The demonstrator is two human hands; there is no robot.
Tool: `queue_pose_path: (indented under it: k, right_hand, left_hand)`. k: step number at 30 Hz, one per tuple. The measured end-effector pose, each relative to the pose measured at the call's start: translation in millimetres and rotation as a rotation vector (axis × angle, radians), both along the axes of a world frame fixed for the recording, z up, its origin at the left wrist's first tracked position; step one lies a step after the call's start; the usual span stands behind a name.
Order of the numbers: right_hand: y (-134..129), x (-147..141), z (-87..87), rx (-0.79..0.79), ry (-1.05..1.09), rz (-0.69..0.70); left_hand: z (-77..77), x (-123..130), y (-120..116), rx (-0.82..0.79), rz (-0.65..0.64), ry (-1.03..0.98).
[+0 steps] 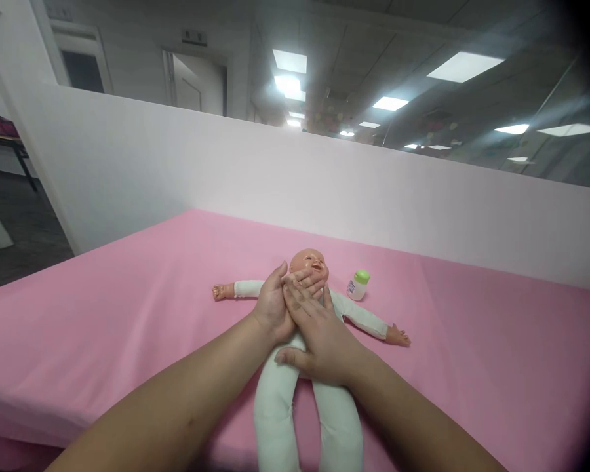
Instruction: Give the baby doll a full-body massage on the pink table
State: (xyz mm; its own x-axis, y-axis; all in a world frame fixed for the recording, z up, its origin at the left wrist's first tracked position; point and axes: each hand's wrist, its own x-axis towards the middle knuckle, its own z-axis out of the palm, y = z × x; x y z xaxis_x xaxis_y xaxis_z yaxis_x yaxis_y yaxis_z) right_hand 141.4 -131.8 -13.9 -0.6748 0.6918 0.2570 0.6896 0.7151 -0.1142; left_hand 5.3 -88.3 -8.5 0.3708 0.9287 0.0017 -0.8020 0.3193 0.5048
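A baby doll (278,400) with a white cloth body lies on its back, its arms spread and its legs toward me. Above its torso, my left hand (275,305) is turned palm up with the fingers stretched out. My right hand (319,334) lies palm down across the left palm, fingers extended and thumb apart. Both hands cover most of the doll's trunk; whether they touch it I cannot tell. Right of the doll's head stands a small white bottle (358,287) with a green cap, slightly tilted in view.
Pink cloth (472,341) covers the table beneath the doll. A low white partition (373,190) runs along the back, with glass above it reflecting ceiling lights. At far left are a table (10,139) with a pink item on it and a grey floor.
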Motion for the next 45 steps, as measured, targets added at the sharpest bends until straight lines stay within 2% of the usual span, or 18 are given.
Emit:
queue_pose_path:
  k: [6,11,16,19,23,30,34,37,40,43,45]
  right_hand:
    - [7.2,0.9,-7.4,-0.016,-0.012,-0.147]
    - [8.6,0.7,-7.6,-0.029,-0.014,-0.186]
    - [3.3,1.0,0.6,-0.047,-0.017,-0.074]
    - [-1.2,0.2,3.8,-0.066,-0.010,0.020]
    - [-4.8,-2.0,3.2,-0.055,-0.012,0.069]
    - [1.7,-0.9,-2.5,0.039,0.014,-0.107]
    - [10.3,2.9,-7.5,0.029,0.025,-0.228]
    - [13.9,5.0,-9.1,0.019,0.072,-0.255]
    - [14.2,9.3,-5.7,-0.019,0.126,-0.248]
    - [12.5,17.4,2.3,-0.053,0.181,-0.193]
    - [10.4,22.9,8.1,-0.068,0.214,-0.123]
  left_hand:
    - [3.4,5.5,-6.7,-0.052,-0.030,0.031]
    - [2.2,-4.8,0.8,-0.007,-0.012,0.033]
    - [3.1,-23.4,11.6,0.020,0.082,0.077]
    - [3.1,-26.4,13.2,0.014,0.125,0.105]
    - [3.3,-17.2,6.9,-0.007,0.049,0.088]
    - [5.1,-0.1,-8.7,-0.013,-0.091,0.056]
    - [1.7,-3.6,-6.0,0.091,-0.106,0.097]
    - [-2.6,-8.8,2.6,0.103,-0.012,0.229]
    - [-10.9,-13.1,14.5,0.140,0.181,0.440]
    - [-23.9,-18.9,26.3,0.338,0.388,0.758]
    - [-33.1,-24.0,33.5,0.456,0.478,0.974]
